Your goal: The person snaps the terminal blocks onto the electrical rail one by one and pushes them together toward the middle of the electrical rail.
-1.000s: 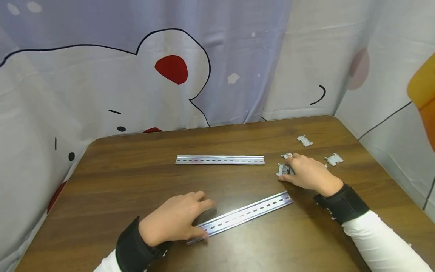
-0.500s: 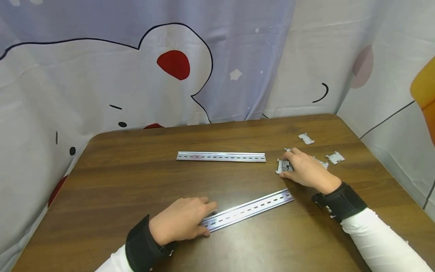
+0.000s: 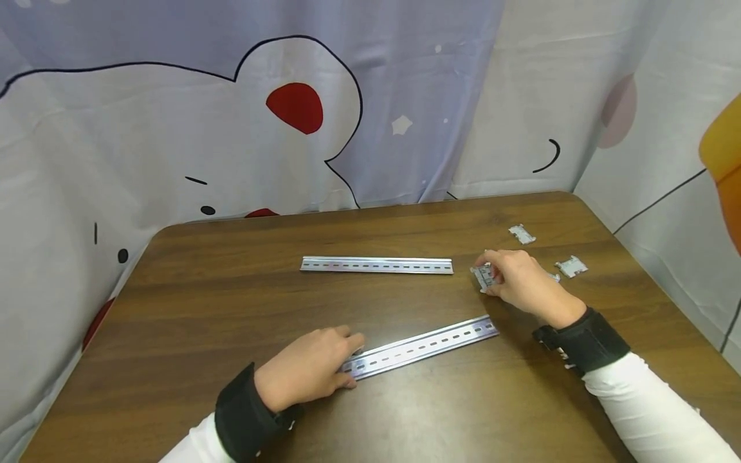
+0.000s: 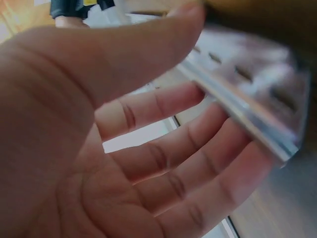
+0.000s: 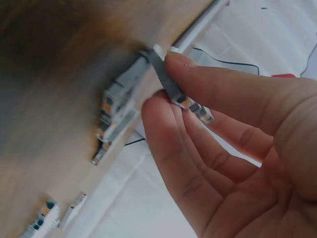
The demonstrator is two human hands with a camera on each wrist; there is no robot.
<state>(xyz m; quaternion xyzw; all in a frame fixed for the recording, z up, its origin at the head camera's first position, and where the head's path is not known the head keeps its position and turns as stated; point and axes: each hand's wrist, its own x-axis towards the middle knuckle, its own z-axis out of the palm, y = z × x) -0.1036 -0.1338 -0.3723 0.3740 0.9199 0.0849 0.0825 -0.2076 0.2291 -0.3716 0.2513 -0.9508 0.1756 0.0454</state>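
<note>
A slotted metal DIN rail (image 3: 425, 346) lies at a slant in the near middle of the table in the head view. My left hand (image 3: 307, 368) grips its left end. In the left wrist view the thumb crosses the top of the rail (image 4: 242, 74) while the fingertips meet its long edge. At the right, my right hand (image 3: 529, 284) pinches a thin grey terminal block (image 3: 482, 277) between thumb and fingers. The right wrist view shows that terminal block (image 5: 171, 84) edge-on, with small orange spots along one end.
Farther back a second DIN rail (image 3: 376, 265) lies on the brown wooden table (image 3: 220, 289). Loose terminal blocks lie to the right, one at the back (image 3: 522, 234), one nearer the right edge (image 3: 571, 266). Another block (image 3: 554, 277) is partly hidden by the right hand.
My left hand has closed on the near rail's left end, and the rail has shifted slightly away from me. The right hand has taken hold of the terminal block, which is now tilted.
</note>
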